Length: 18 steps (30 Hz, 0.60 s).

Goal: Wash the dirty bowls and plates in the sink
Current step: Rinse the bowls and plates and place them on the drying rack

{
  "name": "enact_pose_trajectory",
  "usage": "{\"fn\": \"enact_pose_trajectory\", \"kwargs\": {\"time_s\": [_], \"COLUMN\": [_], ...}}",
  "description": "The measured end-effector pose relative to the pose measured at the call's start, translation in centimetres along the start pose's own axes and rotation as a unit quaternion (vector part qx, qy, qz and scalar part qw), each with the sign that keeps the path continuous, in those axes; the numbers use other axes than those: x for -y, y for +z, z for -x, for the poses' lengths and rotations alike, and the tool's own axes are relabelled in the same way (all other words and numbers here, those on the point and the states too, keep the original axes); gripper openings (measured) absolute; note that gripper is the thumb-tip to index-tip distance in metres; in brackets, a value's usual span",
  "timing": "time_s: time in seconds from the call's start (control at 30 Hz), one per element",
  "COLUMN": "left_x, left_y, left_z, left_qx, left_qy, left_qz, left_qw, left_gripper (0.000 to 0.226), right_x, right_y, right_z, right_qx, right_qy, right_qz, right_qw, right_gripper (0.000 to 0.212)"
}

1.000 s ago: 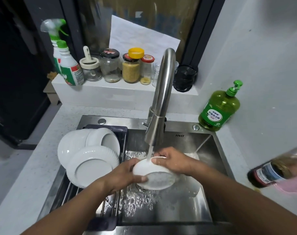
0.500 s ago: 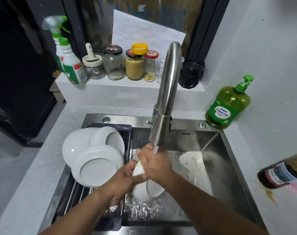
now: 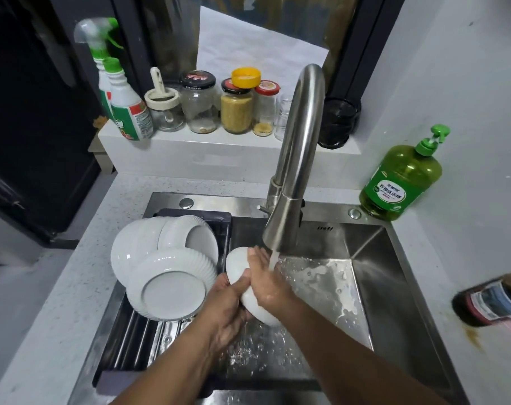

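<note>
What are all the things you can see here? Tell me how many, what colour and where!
bowl: 1, white, held under the running faucet
dishes: about 3, white, on the drying rack
drying rack: 1, dark, over sink's left side
sink: 1, steel, wet
faucet: 1, steel, water running
soap bottle: 1, green, counter right of faucet
spray bottles: 2, white with green tops, ledge left
jars: several, glass, ledge
brown bottle: 1, right edge
left hand: grips bowl
right hand: rubs bowl
</note>
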<state>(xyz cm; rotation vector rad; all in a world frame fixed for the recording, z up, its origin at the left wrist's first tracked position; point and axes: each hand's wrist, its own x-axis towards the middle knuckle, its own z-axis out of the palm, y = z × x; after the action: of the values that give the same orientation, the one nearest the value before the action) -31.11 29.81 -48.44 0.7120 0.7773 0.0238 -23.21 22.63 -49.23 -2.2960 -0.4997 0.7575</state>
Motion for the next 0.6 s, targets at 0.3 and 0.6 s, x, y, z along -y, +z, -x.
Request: {"fn": "enact_pose_trajectory", "kwargs": {"time_s": [0.3,0.6], "left_x": [-0.5,-4.6], "left_y": [0.4,-2.6], "left_z": [-1.2,0.2], "left_qx": [-0.037,0.086], "left_qy": [-0.031,-0.077], "left_qz": [0.037,-0.017], "left_qw": [0.998,0.993], "left_gripper": [0.027,0.032], "right_x": [-3.0,-5.4], "right_y": [0.7,-3.6], "right_z": [1.2,-1.9], "right_qx": [-0.162,-0.123], "right_qy": [0.039,0.242], "right_qz": [0.012,-0.319], "right_qw": [0.986,0.908], "right_gripper": [0.056,0.057]}}
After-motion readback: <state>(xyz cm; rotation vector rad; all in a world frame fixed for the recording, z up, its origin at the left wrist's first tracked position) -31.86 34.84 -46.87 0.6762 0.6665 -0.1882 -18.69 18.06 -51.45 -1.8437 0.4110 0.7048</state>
